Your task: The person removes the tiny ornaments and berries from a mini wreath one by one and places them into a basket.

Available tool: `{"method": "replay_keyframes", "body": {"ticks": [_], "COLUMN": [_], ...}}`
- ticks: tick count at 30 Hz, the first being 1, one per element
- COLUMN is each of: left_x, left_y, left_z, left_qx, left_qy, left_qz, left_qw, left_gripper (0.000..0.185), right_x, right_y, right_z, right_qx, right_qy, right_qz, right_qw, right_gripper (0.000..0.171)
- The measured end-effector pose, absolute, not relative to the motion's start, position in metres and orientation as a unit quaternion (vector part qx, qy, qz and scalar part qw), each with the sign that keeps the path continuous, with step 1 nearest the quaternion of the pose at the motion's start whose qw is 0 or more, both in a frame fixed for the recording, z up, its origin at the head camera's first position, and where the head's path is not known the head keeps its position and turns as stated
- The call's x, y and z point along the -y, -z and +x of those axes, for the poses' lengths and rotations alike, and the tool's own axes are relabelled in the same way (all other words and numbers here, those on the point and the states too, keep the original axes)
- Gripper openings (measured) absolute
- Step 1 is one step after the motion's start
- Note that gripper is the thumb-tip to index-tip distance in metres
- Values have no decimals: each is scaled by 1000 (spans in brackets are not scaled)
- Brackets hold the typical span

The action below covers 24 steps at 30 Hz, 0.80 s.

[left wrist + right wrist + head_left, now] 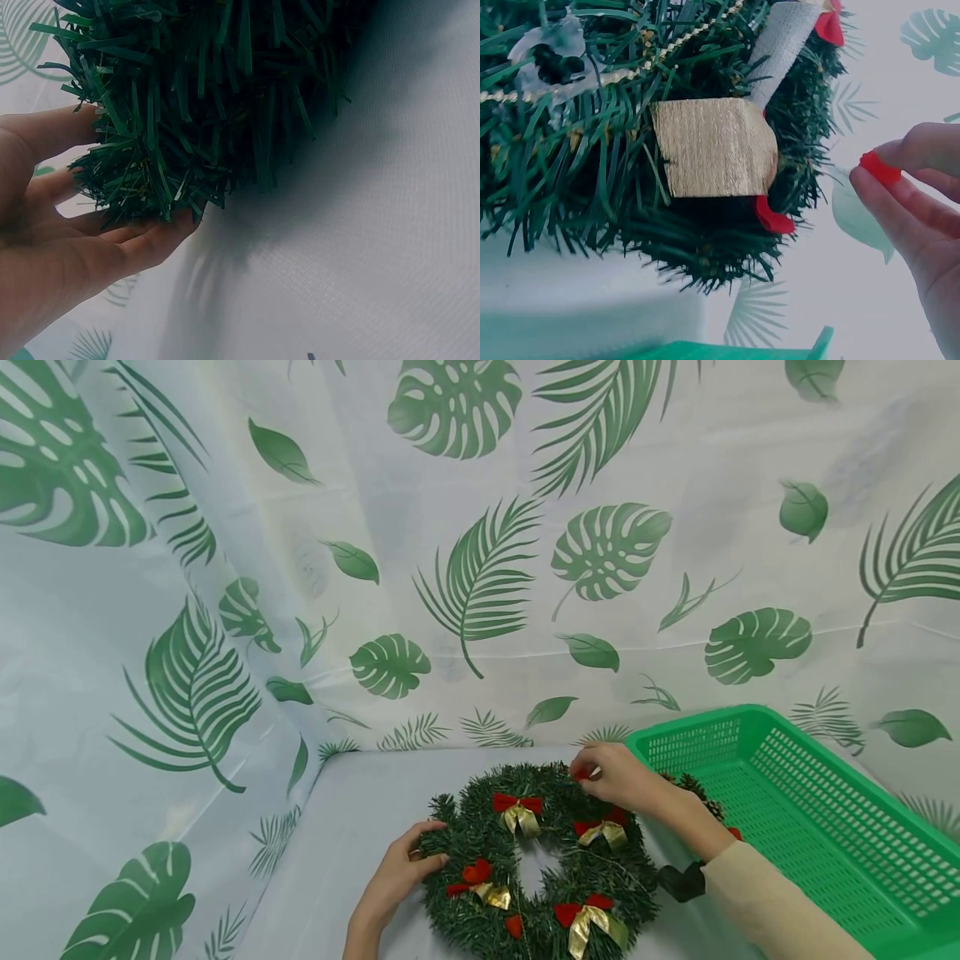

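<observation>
A green artificial wreath (pixel 637 872) lies on the white table, trimmed with several red and gold bows (pixel 519 812) and small red pieces (pixel 513 926). My left hand (pixel 397 870) holds the wreath's left edge; in the left wrist view its thumb and fingers (pixel 142 244) are around a tuft of needles. Above the wreath's upper right edge, my right hand (pixel 618 775) pinches a small red ornament (pixel 880 166) between thumb and index finger. The right wrist view shows it apart from the needles, near a gold ribbon tail (pixel 716 146).
On the right stands a green plastic basket (pixel 813 760), with pine cones (pixel 692 785) by its near left side, partly behind my right arm. A black object (pixel 681 883) sits between wreath and sleeve. A leaf-printed white curtain (pixel 480 693) hangs behind the table.
</observation>
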State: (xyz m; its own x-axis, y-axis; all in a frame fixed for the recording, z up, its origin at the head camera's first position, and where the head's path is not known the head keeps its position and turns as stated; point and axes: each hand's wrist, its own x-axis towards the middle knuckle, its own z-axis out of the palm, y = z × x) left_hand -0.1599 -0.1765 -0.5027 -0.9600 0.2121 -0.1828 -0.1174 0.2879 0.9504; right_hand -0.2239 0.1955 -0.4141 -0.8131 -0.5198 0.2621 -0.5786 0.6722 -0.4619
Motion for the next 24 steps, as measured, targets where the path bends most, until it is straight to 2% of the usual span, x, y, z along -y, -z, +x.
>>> {"method": "replay_keyframes", "body": {"ticks": [14,24], "left_x": [176,176], "left_y": [503,502], "left_z": [-160,-160], "left_qx": [-790,-791], "left_qy": [-598,-596], "left_qz": [30,31], "left_qw": [135,132], "left_gripper": [55,55], "right_x": [-218,-240], "right_y": [401,396], "right_z": [-208,-199], "right_qx": [915,928], "right_qy": [-286,-266], "right_qz": [279,252], "right_qw": [50,67], "right_gripper": [14,16]}}
